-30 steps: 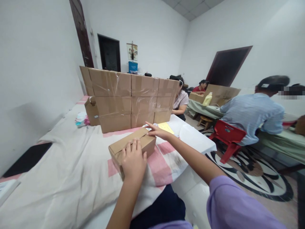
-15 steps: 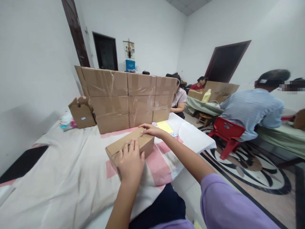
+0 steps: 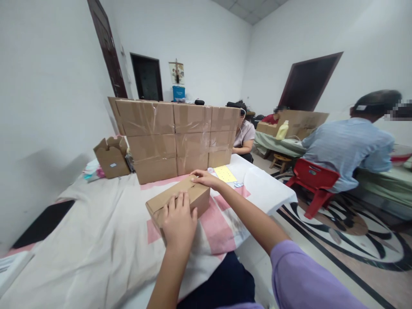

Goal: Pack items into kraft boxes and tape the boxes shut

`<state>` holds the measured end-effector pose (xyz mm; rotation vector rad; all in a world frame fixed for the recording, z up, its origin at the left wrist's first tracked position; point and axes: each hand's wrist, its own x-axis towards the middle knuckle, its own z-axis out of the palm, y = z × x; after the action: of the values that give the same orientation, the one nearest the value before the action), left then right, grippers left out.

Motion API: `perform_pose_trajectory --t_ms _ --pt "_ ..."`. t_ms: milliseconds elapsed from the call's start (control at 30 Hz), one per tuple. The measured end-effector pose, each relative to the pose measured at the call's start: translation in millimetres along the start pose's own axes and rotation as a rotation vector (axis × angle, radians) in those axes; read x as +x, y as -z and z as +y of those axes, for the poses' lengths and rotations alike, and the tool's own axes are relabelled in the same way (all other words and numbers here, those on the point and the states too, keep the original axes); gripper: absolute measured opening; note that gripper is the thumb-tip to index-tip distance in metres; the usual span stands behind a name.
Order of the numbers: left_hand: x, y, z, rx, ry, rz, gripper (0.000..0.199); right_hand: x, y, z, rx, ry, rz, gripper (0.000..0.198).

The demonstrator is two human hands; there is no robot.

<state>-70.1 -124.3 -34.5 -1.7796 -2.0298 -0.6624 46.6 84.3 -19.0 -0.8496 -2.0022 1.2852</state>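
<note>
A brown cardboard box (image 3: 201, 201) lies on the cloth-covered table in front of me, its lid flaps folded down with a seam along the top. My left hand (image 3: 180, 216) is wrapped over its near end, fingers curved on the lid and thumb against the long side. At the far right end, my right hand (image 3: 206, 178) grips the top edge, with its fingertips on the lid near a small gap in the seam. The box's underside and most of its near end are hidden.
Behind the box stands a taped wall of stacked cartons (image 3: 192, 141). An open carton (image 3: 111, 163) is at the left, a yellow sheet (image 3: 225, 174) at the right, and a black flat item (image 3: 45, 223) near the left wall. Several people sit beyond; one is on a red chair (image 3: 313, 184).
The view has shifted slightly, so everything sits a little lower and further right. Both hands stay on the box in nearly the same places.
</note>
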Motion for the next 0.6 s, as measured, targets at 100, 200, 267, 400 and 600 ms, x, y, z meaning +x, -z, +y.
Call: perform_pose_trajectory --t_ms 100,200,267,400,600 --pt "-1 1 1 -0.009 -0.011 0.003 0.050 0 -2 0 -0.021 0.000 0.029 0.026" --pt "-1 1 2 -0.006 -0.016 -0.002 0.050 -1 -6 -2 -0.041 0.011 0.054 0.026" --pt "-1 1 0 -0.003 -0.021 0.007 0.050 -3 -7 -5 -0.057 0.028 0.077 0.026" --pt "2 5 -15 -0.098 -0.048 0.007 0.045 -19 9 -20 -0.061 0.049 0.186 0.032" --pt "-8 56 -46 -0.418 -0.126 0.354 0.028 -96 73 -58 -0.064 0.246 0.506 0.037"
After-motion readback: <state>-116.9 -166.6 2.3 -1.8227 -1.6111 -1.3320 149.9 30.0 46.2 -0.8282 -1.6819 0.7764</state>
